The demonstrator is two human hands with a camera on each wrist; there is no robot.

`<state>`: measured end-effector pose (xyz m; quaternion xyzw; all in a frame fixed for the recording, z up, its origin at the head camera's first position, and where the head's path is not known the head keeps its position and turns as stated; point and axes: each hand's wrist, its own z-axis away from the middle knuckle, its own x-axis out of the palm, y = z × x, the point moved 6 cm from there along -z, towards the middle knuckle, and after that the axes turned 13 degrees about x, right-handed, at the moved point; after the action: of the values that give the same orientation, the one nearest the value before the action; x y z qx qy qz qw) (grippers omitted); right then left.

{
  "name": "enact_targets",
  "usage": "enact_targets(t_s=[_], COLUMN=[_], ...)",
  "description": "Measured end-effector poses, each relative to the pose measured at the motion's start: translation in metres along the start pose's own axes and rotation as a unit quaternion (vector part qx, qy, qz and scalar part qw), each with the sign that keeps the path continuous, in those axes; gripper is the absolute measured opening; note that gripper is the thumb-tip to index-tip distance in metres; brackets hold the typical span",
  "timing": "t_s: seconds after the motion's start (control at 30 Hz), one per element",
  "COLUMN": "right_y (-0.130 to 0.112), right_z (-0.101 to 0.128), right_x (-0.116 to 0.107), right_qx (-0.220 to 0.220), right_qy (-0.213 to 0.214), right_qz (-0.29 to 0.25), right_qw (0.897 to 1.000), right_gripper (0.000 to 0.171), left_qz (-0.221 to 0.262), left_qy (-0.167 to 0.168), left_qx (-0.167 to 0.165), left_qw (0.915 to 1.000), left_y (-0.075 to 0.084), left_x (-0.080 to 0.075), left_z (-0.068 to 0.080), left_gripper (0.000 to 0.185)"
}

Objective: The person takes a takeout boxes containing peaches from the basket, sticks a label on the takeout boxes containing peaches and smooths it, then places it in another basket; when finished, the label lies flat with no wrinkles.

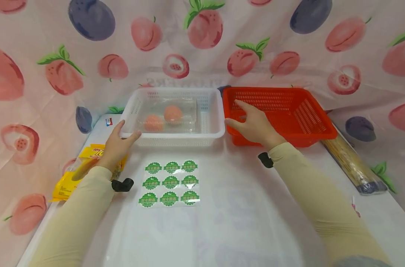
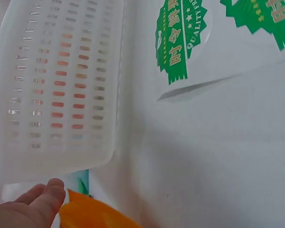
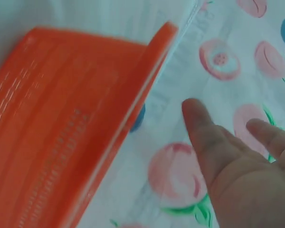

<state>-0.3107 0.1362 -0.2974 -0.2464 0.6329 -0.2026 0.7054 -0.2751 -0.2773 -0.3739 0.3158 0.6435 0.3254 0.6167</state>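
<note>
A white plastic basket (image 1: 180, 136) stands at the back of the table. Inside it, a clear plastic box (image 1: 188, 105) overlaps two round, peach-coloured fruits (image 1: 173, 114). My left hand (image 1: 117, 145) is at the basket's front left corner, fingers extended and thumb toward the front rim. In the left wrist view, the fingertips (image 2: 54, 190) lie just below that corner. To the right stands a red plastic basket (image 1: 299, 140) with nothing seen in it. My right hand (image 1: 255, 126) hovers over its left side, fingers spread and holding nothing; the right wrist view shows the fingers (image 3: 204, 128) apart from the red rim.
A sheet of green round stickers (image 1: 170, 182) lies in front of the white basket. Yellow packaging (image 1: 67, 185) lies under the left forearm. On the right are a long packet of thin sticks (image 1: 352, 163) and a small pink item (image 1: 355, 207). Fruit-printed cloth (image 1: 202, 63) hangs behind.
</note>
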Motion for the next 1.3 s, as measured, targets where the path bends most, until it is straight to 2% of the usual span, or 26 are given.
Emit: enact_targets(t_s=[0.17,0.3,0.53,0.63,0.8,1.0,1.13,1.3], right_y=[-0.024,-0.04,-0.065,-0.073,-0.073,-0.06,-0.058,-0.063], right_z=[-0.013,-0.024,-0.048,-0.057,-0.072,-0.083,-0.086,-0.087], right_x=[0.024,0.043,0.077,0.089,0.105,0.113,0.115,0.114], right_qx=[-0.016,-0.018,-0.033,-0.019,0.021,0.086,0.092,0.091], right_qy=[-0.036,-0.063,-0.085,-0.093,-0.112,-0.139,-0.155,-0.191], right_qz=[-0.054,-0.075,-0.052,-0.037,-0.03,-0.065,-0.093,-0.17], right_qw=[0.998,0.995,0.994,0.995,0.993,0.984,0.979,0.962], right_gripper=[0.084,0.079,0.075,0.074,0.076,0.073,0.073,0.071], left_qz=[0.02,0.027,0.025,0.026,0.036,0.043,0.046,0.037], left_qy=[0.008,0.011,0.016,0.014,0.011,0.01,0.013,0.016], left_qx=[-0.007,-0.006,-0.009,-0.014,-0.013,-0.013,-0.011,-0.017], left_qw=[0.9997,0.9996,0.9995,0.9995,0.9992,0.9989,0.9988,0.999], left_y=[-0.006,-0.007,-0.008,-0.008,-0.006,-0.005,-0.005,-0.007], left_x=[0.004,0.005,0.002,0.0,0.0,0.002,0.001,-0.002], left_z=[-0.002,-0.003,-0.005,-0.005,-0.005,-0.006,-0.006,-0.004], left_gripper=[0.1,0.102,0.097,0.097,0.096,0.096,0.096,0.098])
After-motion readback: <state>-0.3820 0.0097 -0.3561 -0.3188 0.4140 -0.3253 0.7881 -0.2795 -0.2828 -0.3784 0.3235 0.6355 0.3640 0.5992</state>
